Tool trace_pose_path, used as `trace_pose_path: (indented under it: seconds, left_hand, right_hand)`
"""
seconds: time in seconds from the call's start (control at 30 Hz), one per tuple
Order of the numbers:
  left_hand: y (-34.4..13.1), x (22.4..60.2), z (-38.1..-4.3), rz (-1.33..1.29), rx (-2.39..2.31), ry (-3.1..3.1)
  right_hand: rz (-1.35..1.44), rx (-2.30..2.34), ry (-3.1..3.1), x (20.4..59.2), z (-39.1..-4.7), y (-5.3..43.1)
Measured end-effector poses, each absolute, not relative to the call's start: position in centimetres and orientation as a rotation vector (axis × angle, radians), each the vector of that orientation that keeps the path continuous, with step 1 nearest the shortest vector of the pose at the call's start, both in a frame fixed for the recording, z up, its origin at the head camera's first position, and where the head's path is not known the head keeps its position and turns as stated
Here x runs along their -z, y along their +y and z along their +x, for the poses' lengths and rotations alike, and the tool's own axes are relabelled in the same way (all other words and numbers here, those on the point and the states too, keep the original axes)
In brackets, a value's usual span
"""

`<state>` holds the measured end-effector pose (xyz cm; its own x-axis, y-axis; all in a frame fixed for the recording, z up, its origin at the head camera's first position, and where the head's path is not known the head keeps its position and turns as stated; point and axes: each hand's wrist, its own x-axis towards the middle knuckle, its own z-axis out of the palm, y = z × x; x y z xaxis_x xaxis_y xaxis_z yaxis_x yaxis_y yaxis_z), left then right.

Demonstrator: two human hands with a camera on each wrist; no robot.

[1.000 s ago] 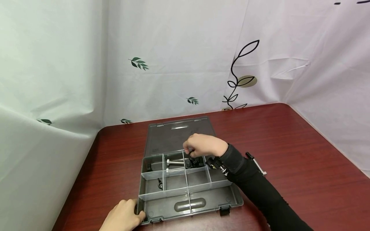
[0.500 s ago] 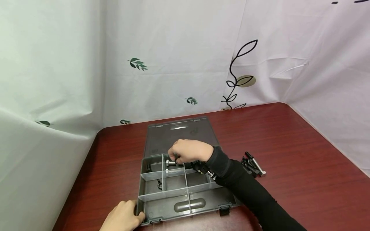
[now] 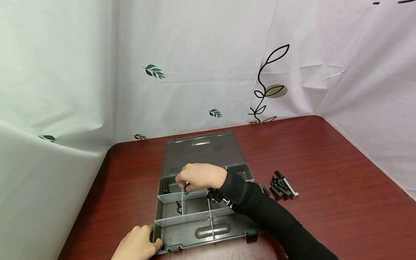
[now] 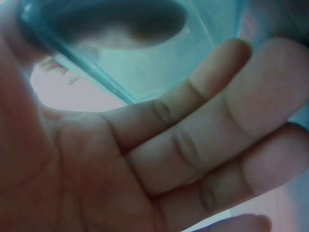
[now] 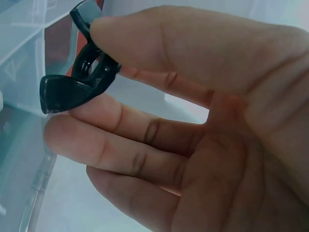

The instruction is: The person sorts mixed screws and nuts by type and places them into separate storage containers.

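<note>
A grey divided organizer box [image 3: 178, 233] lies open on the table. My left hand [image 3: 138, 242] grips its near left corner, thumb over the wall into the front compartment; the left wrist view shows the other fingers [image 4: 203, 130] along the outside. Between thumb and fingers my right hand [image 3: 201, 176] pinches a black wing nut [image 5: 102, 79], over the back row's second compartment. That hand hides most of this compartment. A small black part [image 3: 167, 189] sits in the back left compartment, and another black wing nut [image 3: 179, 207] in the one in front of it.
The smoky lid [image 3: 203, 153] is folded back flat behind the box. To the right, a pile of black parts and a silver bolt [image 3: 287, 185] lies on the red-brown table [image 3: 341, 202]. A white curtain [image 3: 195, 72] hangs behind and around the table.
My right hand has moved left across the back row, from the third compartment to the second. Its sleeve has uncovered the pile of parts at right. My left hand stays on the corner.
</note>
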<state>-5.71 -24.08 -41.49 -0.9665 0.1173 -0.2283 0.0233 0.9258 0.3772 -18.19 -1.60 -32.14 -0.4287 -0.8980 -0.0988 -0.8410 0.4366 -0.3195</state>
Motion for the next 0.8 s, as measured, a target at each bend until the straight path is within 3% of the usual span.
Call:
trace_pose_path:
  seconds: [0.8]
  left_hand:
    - [-24.0,41.3,-5.6,0.097,-0.568,2.824]
  right_hand:
    - [-1.673,0.286,2.415,32.5,-16.8,-5.2]
